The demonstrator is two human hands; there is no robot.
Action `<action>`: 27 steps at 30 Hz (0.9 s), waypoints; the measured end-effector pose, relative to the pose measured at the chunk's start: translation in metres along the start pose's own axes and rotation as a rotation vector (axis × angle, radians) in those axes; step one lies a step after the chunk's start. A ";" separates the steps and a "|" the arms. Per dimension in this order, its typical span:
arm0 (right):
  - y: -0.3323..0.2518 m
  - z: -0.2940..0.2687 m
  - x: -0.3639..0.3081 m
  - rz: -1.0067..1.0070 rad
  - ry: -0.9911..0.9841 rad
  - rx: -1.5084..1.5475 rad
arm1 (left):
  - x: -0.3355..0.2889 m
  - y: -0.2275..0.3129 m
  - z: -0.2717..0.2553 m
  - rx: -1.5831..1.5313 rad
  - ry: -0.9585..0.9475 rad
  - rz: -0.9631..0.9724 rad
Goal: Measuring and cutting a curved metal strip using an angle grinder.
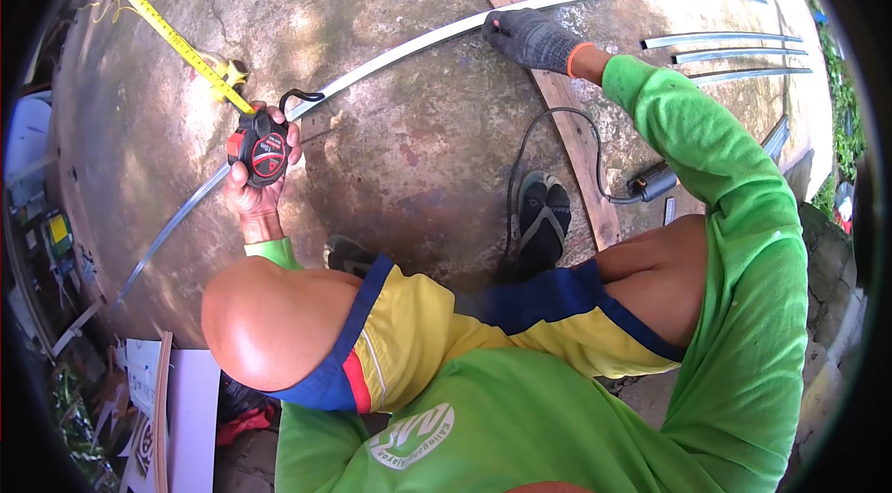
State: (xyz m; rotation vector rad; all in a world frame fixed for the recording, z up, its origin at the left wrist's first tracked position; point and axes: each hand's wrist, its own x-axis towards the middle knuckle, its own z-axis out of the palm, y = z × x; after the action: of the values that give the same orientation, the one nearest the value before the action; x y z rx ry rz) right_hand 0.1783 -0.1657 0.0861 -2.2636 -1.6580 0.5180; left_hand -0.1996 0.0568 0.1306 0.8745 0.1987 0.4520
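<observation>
The bare left hand (pixel 253 199) supports a rounded black-and-red plastic tape measure (pixel 264 151) above a long, narrow, silver metal strip (pixel 400 61). Left grip: thumb and fingers wrapped around the case sides, likely to steady its weight while the printed face stays exposed. The yellow steel blade (pixel 167 33) extends from the case toward the upper left, at an angle to the strip.

The right hand, in a dark grey knitted glove with an orange cuff (pixel 537 39), rests at the strip beside a flat brown wooden plank (pixel 571 144). Right grip: fingers curled against the strip; whether they pinch it or only press cannot be told. This contact probably restrains the strip from shifting. The glove presumably guards against sharp metal edges.

The strip crosses the plank near its far end and passes behind the left hand, above the stained concrete floor (pixel 409 168). Its surface is bright and smooth, with pale reflections. It appears bowed, although lens distortion may account for this. Three shorter silver metal pieces (pixel 734 56) lie side by side at the right, apart from the strip.
</observation>
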 end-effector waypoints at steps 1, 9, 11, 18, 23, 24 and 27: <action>0.005 -0.017 0.007 0.146 0.037 0.042 | 0.001 0.001 -0.001 0.007 0.047 0.025; 0.035 -0.024 0.016 0.577 -0.169 0.657 | 0.008 0.005 -0.003 -0.041 0.054 0.055; 0.036 -0.021 0.016 0.470 -0.239 0.695 | 0.011 0.003 -0.006 -0.102 0.076 0.058; 0.071 -0.037 0.025 0.371 -0.039 0.955 | 0.007 0.001 -0.019 -0.143 0.069 0.084; 0.072 -0.030 0.026 0.402 -0.100 0.811 | -0.002 -0.002 -0.023 -0.201 0.110 0.104; 0.065 -0.029 0.026 0.368 -0.116 0.804 | -0.007 -0.002 -0.025 -0.163 0.134 0.111; 0.065 -0.027 0.027 0.371 -0.134 0.746 | -0.008 -0.011 -0.024 -0.117 0.148 0.063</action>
State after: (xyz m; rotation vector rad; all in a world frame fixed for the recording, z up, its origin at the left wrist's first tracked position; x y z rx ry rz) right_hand 0.2534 -0.1600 0.0793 -1.9627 -0.8505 1.1660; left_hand -0.2120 0.0637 0.1072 0.7347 0.2788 0.5821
